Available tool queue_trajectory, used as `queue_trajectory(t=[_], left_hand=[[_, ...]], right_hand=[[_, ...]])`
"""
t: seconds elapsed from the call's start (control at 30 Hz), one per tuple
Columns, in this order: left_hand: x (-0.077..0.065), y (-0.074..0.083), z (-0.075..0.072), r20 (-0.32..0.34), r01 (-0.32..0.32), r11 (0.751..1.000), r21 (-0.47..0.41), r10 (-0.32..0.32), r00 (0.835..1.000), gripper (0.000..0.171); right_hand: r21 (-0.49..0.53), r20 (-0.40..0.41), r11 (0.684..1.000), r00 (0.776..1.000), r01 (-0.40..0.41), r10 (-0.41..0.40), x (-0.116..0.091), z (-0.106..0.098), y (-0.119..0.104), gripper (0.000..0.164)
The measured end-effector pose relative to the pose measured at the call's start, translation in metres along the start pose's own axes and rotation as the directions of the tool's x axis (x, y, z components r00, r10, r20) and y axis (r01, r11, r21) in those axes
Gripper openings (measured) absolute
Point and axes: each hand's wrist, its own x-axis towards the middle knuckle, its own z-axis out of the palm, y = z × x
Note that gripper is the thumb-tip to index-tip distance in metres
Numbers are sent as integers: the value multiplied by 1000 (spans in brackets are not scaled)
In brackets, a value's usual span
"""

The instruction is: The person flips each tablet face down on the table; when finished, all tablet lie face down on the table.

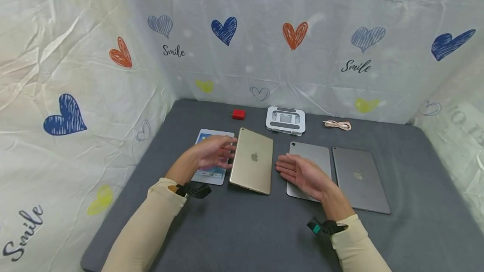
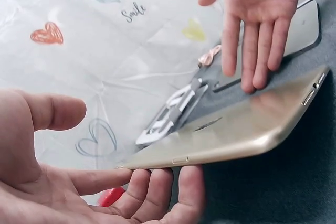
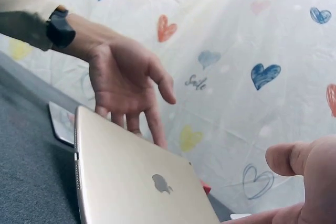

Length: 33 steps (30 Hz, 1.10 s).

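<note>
A gold tablet [image 1: 251, 167] stands tilted in the middle, its back with the apple logo toward me and its left edge raised. Under that raised edge, the fingers of my left hand [image 1: 211, 152] touch the tablet, and the thumb stays apart from it in the left wrist view. My right hand [image 1: 306, 175] hovers to the right of the tablet, palm turned toward it, fingers straight and holding nothing. Behind the left hand lies a white tablet [image 1: 209, 177], lit screen up. A silver-grey tablet [image 1: 317, 154] lies face down, partly hidden by the right hand.
A darker grey tablet [image 1: 361, 184] lies face down at the right. Along the back of the grey table [image 1: 249, 230] are a red charger plug [image 1: 238, 114], a folded white-and-grey stand [image 1: 285, 120] and a coiled pinkish cable [image 1: 338, 125]. A heart-printed curtain [image 1: 257, 66] hangs behind.
</note>
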Motion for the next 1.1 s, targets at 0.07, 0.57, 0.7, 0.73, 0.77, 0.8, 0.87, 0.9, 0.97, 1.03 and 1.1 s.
queue_trajectory(t=[0.07, 0.57, 0.7, 0.73, 0.77, 0.8, 0.87, 0.9, 0.97, 1.03, 1.1], left_hand=[[3, -4, -1, -7, 8, 1000, -16, -8, 1000, 47], [18, -12, 6, -21, 36, 998, -53, -37, 999, 47], [20, -13, 7, 7, 39, 999, -38, -38, 999, 47], [21, -13, 8, 15, 39, 999, -34, -38, 999, 47], [21, -13, 8, 17, 38, 999, -28, -38, 999, 47], [22, -13, 9, 17, 39, 999, -20, -38, 999, 47], [22, -12, 12, 13, 39, 999, 13, -39, 999, 48], [23, -11, 13, 8, 40, 999, 34, -41, 999, 49], [22, -10, 17, -4, 37, 995, 90, -37, 999, 50], [22, -8, 21, -14, 40, 990, 139, -38, 999, 52], [22, -8, 24, -18, 35, 986, 165, -32, 999, 55]], right_hand=[[1, 2, 1000, 1000, 0, 0, 0, 0, 0, 71], [6, 9, 1000, 1000, -3, 3, 0, 0, 1, 70], [15, 21, 1000, 1000, -2, 1, -3, -1, 1, 70], [16, 23, 1000, 1000, 0, 0, -4, -2, 1, 69], [17, 25, 1000, 1000, 3, -4, -4, -2, 1, 69], [18, 25, 1000, 1000, 6, -7, -5, -3, 1, 69], [18, 24, 1000, 1000, 11, -11, -6, -3, 2, 68], [18, 23, 1000, 1000, 12, -13, -7, -3, 1, 68], [15, 23, 1000, 1000, 13, -13, -8, -3, 0, 69], [15, 18, 1000, 1000, 12, -12, -8, -4, -1, 70], [13, 11, 1000, 1000, 12, -12, -9, -4, -2, 71]])
